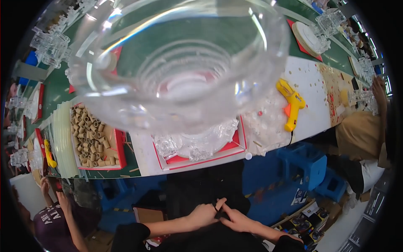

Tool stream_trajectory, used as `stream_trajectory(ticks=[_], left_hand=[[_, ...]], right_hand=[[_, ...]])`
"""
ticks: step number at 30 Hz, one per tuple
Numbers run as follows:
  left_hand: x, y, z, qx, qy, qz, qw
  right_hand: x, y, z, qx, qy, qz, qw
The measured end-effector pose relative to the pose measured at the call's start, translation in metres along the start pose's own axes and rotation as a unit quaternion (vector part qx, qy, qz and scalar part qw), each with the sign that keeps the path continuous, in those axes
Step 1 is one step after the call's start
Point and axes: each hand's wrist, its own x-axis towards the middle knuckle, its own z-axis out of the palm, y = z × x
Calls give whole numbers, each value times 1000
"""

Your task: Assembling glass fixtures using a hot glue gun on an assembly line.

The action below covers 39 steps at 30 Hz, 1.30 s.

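Observation:
My left hand (204, 215) and my right hand (237, 220) meet in front of my body, below the table edge. Their fingers are bent together at the tips around a small black strip (219, 213), part of which loops over a finger of the left hand. What exactly it is cannot be made out against my dark clothes. On the table edge ahead of the hands lies a shallow red-and-white box (204, 164) holding crumpled clear plastic pieces (197, 152). A large clear round vessel (184, 105), blurred and very close, covers the upper middle of the view.
A red box (121, 153) of short cardboard tubes (89, 138) stands left, beside pale translucent sticks (64, 138). A yellow glue gun (294, 107) lies right, its cord over the table edge. Blue stools (308, 166) stand below. Other people work at both sides.

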Motion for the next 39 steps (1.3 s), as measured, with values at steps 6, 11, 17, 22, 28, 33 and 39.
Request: stream_trajectory(ticks=[6,11,17,22,28,33,39], left_hand=[[-6,-16,30,-2,75,46,996],[8,-28,47,-54,145,83,984],[-5,6,16,-87,29,64,994],[-5,-27,44,-149,-29,-2,988],[17,-19,24,-259,-106,-13,960],[16,-10,2,-407,-134,-74,901],[-52,16,-74,-62,25,267,961]], right_hand=[[-2,-7,3,-69,-44,-42,996],[-7,-2,10,-89,-49,-24,995],[-8,25,14,-26,-60,6,998],[1,25,19,-20,-81,-58,995],[-3,40,14,-7,-28,-57,998],[3,46,13,9,-55,-58,997],[-15,8,-27,-68,28,-10,997]])
